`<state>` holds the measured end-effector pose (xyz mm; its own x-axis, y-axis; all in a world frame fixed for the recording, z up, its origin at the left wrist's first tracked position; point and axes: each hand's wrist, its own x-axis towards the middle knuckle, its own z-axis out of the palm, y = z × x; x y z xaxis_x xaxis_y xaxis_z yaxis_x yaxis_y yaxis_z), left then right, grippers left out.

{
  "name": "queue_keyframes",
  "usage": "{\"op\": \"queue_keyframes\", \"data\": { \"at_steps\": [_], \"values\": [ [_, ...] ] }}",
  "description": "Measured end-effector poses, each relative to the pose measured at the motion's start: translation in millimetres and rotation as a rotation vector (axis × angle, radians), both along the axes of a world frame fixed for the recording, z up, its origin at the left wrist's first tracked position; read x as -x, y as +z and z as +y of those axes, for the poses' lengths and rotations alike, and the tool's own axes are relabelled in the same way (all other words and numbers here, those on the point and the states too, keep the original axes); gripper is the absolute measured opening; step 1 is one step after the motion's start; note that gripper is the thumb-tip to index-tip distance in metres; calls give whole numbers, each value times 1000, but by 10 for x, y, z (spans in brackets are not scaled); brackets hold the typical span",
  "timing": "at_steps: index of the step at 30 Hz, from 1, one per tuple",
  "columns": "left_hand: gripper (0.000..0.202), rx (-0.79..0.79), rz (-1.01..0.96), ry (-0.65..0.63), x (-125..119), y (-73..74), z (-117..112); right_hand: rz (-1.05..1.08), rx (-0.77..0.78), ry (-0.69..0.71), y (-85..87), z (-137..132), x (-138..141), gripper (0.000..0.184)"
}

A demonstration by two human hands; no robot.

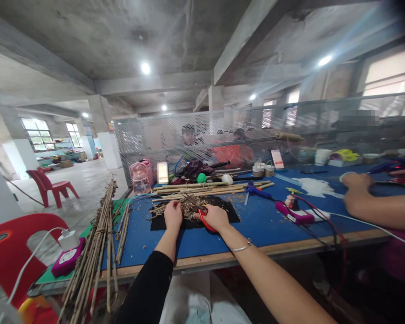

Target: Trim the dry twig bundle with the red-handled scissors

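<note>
My left hand (173,214) is closed on a thin twig at the edge of a pile of wood chips (188,208) lying on a black mat (192,216). My right hand (215,218) grips red-handled scissors (204,219), their blades pointing up and left into the twigs near my left hand. Both hands rest on the blue table (256,222). Long bamboo sticks (209,187) lie just behind the mat.
A bundle of bamboo stalks (97,245) leans over the table's left edge beside a magenta power strip (67,260). Another person's arm (374,200) works at the right near a magenta device (295,214) with cables. Red chairs (52,186) stand at the left; a mesh screen (222,135) backs the table.
</note>
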<state>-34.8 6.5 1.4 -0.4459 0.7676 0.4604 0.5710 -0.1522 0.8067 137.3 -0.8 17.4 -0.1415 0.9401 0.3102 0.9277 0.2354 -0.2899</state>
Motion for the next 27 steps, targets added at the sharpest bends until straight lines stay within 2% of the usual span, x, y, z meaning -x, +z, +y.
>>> {"op": "queue_keyframes", "data": {
  "at_steps": [3,8,11,17,22,27],
  "values": [
    [24,89,254,181,119,37,-4,3,0,-2,-14,15,-5,55],
    [30,341,553,254,145,12,-15,0,4,-10,-28,25,-5,56],
    [32,394,631,286,110,16,-9,0,10,-12,-25,25,-8,56],
    [32,433,705,275,257,82,36,8,16,-5,-25,42,-9,55],
    [31,438,668,192,389,113,19,5,11,-6,-42,55,-9,55],
    [29,305,553,87,410,141,22,24,6,1,-46,54,-15,55]
  ]
}}
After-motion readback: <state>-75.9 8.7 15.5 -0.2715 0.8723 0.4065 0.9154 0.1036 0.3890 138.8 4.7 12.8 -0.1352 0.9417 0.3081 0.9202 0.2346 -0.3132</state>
